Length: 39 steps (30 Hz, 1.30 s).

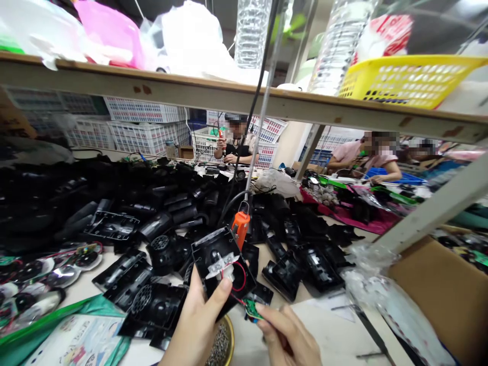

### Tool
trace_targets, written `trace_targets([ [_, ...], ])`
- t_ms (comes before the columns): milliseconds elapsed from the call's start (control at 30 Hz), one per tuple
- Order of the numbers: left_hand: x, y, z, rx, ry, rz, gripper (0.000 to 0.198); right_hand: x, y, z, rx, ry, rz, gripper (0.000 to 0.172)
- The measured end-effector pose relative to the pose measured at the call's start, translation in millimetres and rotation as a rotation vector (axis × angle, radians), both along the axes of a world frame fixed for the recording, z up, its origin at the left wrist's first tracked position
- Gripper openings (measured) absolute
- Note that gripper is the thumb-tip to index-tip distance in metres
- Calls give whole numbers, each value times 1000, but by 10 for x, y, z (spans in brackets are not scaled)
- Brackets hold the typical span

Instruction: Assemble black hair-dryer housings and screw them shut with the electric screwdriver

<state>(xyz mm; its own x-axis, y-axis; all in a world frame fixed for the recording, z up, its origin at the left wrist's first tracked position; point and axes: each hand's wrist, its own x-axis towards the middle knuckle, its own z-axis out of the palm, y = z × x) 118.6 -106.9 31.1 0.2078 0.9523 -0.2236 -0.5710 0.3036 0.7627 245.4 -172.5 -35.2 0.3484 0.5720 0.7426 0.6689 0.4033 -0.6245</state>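
Observation:
My left hand point(202, 310) grips a black plastic housing point(206, 249), its open inside turned up towards me. The thumb presses on a white plastic part point(224, 269) that sits inside the housing. A red wire point(244, 277) loops out of that part and runs down to a small green circuit board point(251, 308). Thumb and fingers of my right hand point(285, 330) pinch this board just below the housing's lower right corner. Under my hands stands a round bowl of screws point(223, 343), partly covered by my left hand. Behind the housing hangs an orange electric screwdriver point(241, 229).
Black plastic housings point(163, 223) are heaped across the table. Wired round parts point(49, 274) lie at left, by a green bag point(95, 310). A cardboard box point(430, 290) and plastic bags point(392, 305) stand at right. A shelf point(190, 86) crosses above; co-workers point(238, 142) sit beyond.

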Motion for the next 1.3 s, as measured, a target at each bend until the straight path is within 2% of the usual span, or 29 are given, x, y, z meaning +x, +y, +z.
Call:
trace_targets([
  [100, -43, -16, -13, 52, -17, -28, 92, 246, 77, 281, 25, -218, 209, 19],
  [200, -64, -46, -13, 58, -14, -64, 90, 324, 155, 445, 31, -307, 336, 17],
  [367, -77, -63, -14, 47, 21, -111, 82, 251, 265, 474, -22, -257, 478, 14],
  [467, -101, -34, -26, 64, 40, -102, 77, 223, 309, 479, -164, -259, 533, 13],
  [567, -145, 18, -60, 100, 21, -152, 80, 238, 328, 515, -359, -289, 497, 16],
  [633, -172, 52, -95, 171, 53, -190, 88, 250, 329, 527, -409, -287, 477, 21],
  [733, -193, 86, -137, 257, 126, -195, 93, 255, 317, 483, -442, -162, 440, 21],
  [867, -207, 112, -123, 152, 38, -198, 99, 260, 287, 344, -507, 36, 386, 34],
  [1033, -234, 149, -98, 25, 6, -195, 98, 285, 257, 245, -399, 37, 334, 4],
  [1100, -223, 150, -124, 36, 15, -176, 97, 286, 259, 274, -305, -31, 296, 7],
  [1200, -164, 114, -185, 90, 55, -137, 96, 293, 295, 359, -136, -215, 231, 19],
  [1300, -73, 49, -224, 180, 137, -89, 96, 321, 371, 430, -69, -403, 205, 31],
])
